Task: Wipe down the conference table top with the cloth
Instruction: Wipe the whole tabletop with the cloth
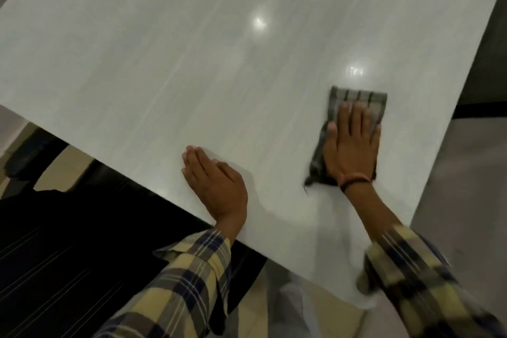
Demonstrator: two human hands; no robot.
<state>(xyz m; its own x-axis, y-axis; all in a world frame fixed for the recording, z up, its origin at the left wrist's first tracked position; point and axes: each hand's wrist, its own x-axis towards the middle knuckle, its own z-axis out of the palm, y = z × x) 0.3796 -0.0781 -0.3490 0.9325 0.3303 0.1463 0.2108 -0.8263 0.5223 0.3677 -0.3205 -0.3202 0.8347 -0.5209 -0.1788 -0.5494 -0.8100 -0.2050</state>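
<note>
The pale grey glossy conference table top [192, 49] fills most of the view. A folded grey checked cloth [365, 101] lies flat on it toward the right side. My right hand [352, 145] presses down on the cloth, palm flat, fingers spread, with an orange band at the wrist. The cloth shows beyond my fingertips and along the hand's left side. My left hand [216, 184] rests flat on the bare table near its front edge, fingers together, holding nothing.
A dark chair [68, 241] with thin stripes stands under the table's front edge at lower left. Tiled floor [466, 200] shows past the table's right edge. Two ceiling light reflections shine on the table top.
</note>
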